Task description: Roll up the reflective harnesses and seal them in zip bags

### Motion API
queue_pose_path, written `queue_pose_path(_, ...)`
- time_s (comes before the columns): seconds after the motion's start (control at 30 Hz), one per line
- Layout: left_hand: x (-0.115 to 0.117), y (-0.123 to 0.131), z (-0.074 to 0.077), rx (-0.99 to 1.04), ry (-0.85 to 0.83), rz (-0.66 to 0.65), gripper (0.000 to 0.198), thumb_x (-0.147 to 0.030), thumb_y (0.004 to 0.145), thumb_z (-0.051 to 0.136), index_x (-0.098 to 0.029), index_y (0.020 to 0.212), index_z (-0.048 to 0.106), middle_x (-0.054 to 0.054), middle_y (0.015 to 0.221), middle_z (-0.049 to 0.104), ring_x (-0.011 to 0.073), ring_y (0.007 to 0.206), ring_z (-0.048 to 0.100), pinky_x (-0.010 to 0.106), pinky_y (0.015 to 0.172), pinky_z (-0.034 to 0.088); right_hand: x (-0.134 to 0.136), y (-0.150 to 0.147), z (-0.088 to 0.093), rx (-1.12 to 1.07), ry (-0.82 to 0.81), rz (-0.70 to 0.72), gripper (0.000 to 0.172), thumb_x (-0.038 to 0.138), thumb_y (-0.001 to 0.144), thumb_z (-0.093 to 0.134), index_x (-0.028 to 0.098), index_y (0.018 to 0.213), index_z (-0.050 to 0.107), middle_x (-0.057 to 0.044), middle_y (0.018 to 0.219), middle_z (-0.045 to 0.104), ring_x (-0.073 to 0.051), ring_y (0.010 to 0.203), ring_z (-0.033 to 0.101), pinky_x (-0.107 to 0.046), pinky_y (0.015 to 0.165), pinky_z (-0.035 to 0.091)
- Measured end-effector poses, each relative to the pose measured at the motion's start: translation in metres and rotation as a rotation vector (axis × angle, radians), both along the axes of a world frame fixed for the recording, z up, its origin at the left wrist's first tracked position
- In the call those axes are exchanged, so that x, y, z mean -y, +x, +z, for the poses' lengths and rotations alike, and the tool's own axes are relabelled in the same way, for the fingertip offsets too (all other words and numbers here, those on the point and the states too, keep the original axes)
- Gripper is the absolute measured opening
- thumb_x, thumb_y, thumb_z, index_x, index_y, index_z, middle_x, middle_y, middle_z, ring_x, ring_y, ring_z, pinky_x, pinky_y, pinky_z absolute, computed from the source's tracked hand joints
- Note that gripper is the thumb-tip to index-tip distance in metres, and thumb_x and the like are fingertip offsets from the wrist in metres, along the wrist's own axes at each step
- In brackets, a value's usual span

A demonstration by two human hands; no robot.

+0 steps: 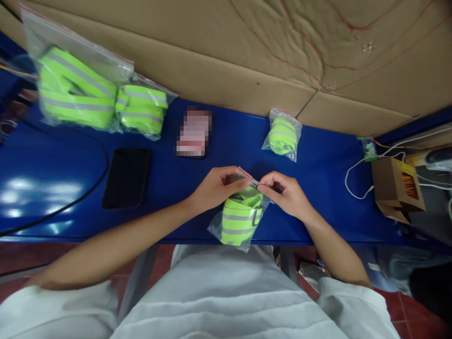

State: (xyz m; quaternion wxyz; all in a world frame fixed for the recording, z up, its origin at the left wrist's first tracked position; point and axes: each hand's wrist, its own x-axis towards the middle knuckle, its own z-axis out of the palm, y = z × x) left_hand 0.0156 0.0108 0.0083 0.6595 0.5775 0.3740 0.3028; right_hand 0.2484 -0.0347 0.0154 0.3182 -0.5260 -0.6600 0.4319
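A clear zip bag (216, 225) with a red-edged top holds a folded neon-yellow reflective strap (240, 219) with grey stripes and a dark buckle. Its top edge is pinched on the left side by my left hand (221, 188), thumb and fingers closed on the plastic. On the right side of the same edge, my right hand (284, 193) pinches with thumb and forefinger. The bag hangs over the front part of the blue table, close to my body. Whether the zip is sealed, I cannot tell.
Two larger bagged yellow straps (79, 94) lean at the back left of the blue table (226, 134). A phone (193, 132) and a black tablet-like device (126, 178) lie nearby. A small bagged strap (282, 135) sits behind my hands. A cardboard box (391, 186) and cables stand right.
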Motion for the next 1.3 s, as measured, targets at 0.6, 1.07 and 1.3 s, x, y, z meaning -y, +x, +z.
queue_pose_path(0.6, -0.002, -0.002, -0.001, -0.032, 0.083, -0.075, 0.041, -0.051, 0.094, 0.068, -0.013, 0.104, 0.080, 0.007, 0.091, 0.079, 0.0151, 0.075, 0.067, 0.021, 0.067, 0.048, 0.003, -0.008, -0.002, 0.039, 0.075, -0.036, 0.020, 0.040, 0.097, 0.070, 0.020, 0.092, 0.071, 0.000, 0.077, 0.067, -0.012, 0.069, 0.059, -0.025, 0.063, 0.043)
queue_pose_path(1.07, 0.005, -0.002, -0.002, -0.205, 0.324, -0.098, 0.038, -0.048, 0.100, 0.059, -0.017, 0.110, 0.079, 0.004, 0.100, 0.080, 0.0147, 0.082, 0.070, 0.020, 0.071, 0.049, 0.005, -0.009, -0.003, 0.098, 0.201, 0.060, 0.018, 0.039, 0.101, 0.063, 0.022, 0.096, 0.068, 0.000, 0.075, 0.062, -0.012, 0.064, 0.052, -0.026, 0.061, 0.041)
queue_pose_path(1.3, 0.000, -0.006, 0.003, -0.136, 0.395, -0.051, 0.029, -0.042, 0.098, 0.065, -0.017, 0.096, 0.079, 0.005, 0.098, 0.078, 0.0152, 0.087, 0.070, 0.021, 0.076, 0.049, 0.003, -0.003, 0.004, 0.102, 0.152, 0.116, 0.020, 0.042, 0.102, 0.062, 0.022, 0.103, 0.067, 0.003, 0.072, 0.057, -0.012, 0.065, 0.051, -0.024, 0.063, 0.041)
